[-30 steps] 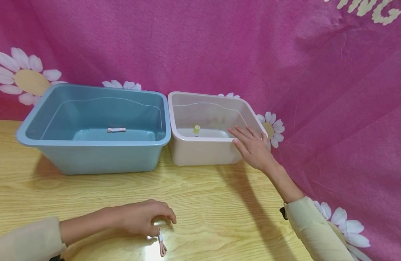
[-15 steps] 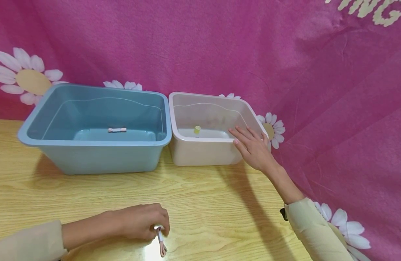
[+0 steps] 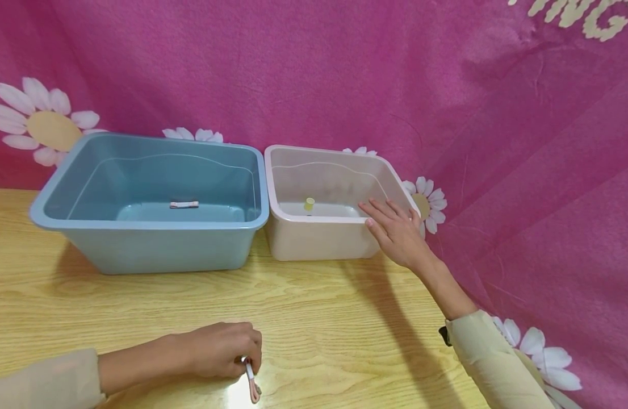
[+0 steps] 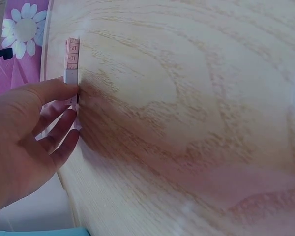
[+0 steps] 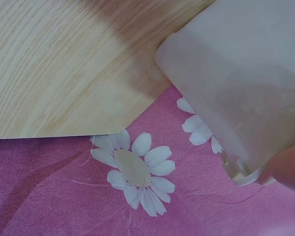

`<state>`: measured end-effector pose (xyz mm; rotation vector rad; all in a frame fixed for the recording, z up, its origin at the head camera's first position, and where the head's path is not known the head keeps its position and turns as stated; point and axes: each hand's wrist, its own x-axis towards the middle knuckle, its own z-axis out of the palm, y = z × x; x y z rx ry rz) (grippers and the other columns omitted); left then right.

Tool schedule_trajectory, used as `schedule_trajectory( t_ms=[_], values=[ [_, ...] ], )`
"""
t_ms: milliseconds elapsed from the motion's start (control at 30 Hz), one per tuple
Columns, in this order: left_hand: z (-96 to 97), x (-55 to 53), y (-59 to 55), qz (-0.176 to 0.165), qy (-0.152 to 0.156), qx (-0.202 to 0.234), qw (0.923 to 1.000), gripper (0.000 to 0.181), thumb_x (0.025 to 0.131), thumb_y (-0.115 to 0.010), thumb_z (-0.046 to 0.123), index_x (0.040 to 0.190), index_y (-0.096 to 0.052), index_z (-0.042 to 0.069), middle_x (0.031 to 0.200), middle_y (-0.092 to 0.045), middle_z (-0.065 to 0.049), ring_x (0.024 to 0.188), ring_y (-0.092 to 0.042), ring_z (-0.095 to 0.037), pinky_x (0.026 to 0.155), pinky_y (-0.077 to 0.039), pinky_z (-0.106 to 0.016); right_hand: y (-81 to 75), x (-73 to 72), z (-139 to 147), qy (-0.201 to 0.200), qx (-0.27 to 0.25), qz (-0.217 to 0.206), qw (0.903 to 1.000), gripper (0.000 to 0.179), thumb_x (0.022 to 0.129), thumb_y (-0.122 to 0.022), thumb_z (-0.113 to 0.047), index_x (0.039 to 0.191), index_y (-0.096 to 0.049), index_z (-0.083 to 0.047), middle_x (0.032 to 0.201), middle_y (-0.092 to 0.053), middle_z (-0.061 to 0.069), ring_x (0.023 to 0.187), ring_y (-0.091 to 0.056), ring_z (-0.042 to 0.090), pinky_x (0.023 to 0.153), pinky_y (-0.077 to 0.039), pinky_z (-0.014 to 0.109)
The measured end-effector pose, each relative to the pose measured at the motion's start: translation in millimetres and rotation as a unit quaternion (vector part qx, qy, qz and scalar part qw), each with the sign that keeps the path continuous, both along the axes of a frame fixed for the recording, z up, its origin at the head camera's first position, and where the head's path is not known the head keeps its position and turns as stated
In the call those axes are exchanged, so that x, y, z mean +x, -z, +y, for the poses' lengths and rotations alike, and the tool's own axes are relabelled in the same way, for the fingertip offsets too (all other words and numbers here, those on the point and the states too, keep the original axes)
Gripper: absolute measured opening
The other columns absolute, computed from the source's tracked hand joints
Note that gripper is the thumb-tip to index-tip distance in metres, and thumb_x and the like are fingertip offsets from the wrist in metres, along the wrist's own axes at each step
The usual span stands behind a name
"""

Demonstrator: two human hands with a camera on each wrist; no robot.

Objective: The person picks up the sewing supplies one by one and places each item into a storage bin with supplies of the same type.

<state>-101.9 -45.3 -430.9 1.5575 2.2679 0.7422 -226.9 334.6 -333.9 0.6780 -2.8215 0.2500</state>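
Between the thumb and fingers of my left hand (image 3: 223, 349) is a folded pink tape measure (image 3: 253, 387), wrapped in a white band. The left wrist view shows printed numbers on the tape measure (image 4: 72, 55), which stands out past the thumb, close over the wooden table. My right hand (image 3: 400, 234) rests with straight, spread fingers on the front right rim of a pale pinkish-white tub (image 3: 319, 241). Part of that hand (image 5: 291, 168) shows at the tub's edge in the right wrist view. A small yellow-green cylinder (image 3: 309, 203) sits inside the tub.
A larger blue tub (image 3: 166, 250) stands left of the pale one, their rims side by side. On its floor lies a small white-banded bundle (image 3: 184, 204). Behind the wooden table (image 3: 314, 318) hangs a magenta cloth (image 3: 304, 68) with daisies.
My left hand has closed from a loose, spread grasp into a pinch on the tape measure's banded end, drawing slightly left and down. The right hand stays on the rim.
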Motion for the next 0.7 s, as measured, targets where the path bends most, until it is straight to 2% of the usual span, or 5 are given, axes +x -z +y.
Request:
schedule_trajectory(
  t_ms=[233,400,700],
  values=[
    [-2.5,0.0,1.0,0.012,0.004,0.014,0.9998,0.023,0.084,-0.073,0.002,0.082,-0.072,0.025,0.083,-0.052,0.02,0.077,-0.045,0.005,0.066,-0.042,-0.014,0.1,0.3,0,0.0,0.002,0.001,1.0,0.047,0.107,-0.039,-0.041,0.15,-0.047,-0.025,0.155,-0.042,0.006,0.141,-0.03,0.042,0.106,-0.007,0.073],
    [-6.8,-0.1,0.9,0.017,-0.007,0.022,0.9996,0.025,0.081,-0.072,0.0,0.08,-0.07,0.025,0.082,-0.051,0.02,0.076,-0.045,0.006,0.065,-0.043,-0.014,0.5,1.4,1,0.0,0.003,0.001,1.0,0.047,0.107,-0.04,-0.042,0.15,-0.048,-0.025,0.155,-0.041,0.006,0.142,-0.03,0.041,0.106,-0.006,0.072],
    [-18.2,-5.9,-8.8,-0.041,-0.03,0.033,0.9982,0.027,0.086,-0.07,-0.002,0.086,-0.07,0.025,0.086,-0.052,0.02,0.076,-0.048,0.002,0.068,-0.046,-0.018,1.5,-0.9,1,-0.001,0.001,0.003,1.0,0.046,0.107,-0.039,-0.041,0.149,-0.048,-0.025,0.155,-0.041,0.006,0.141,-0.03,0.042,0.105,-0.007,0.073]
  ],
)
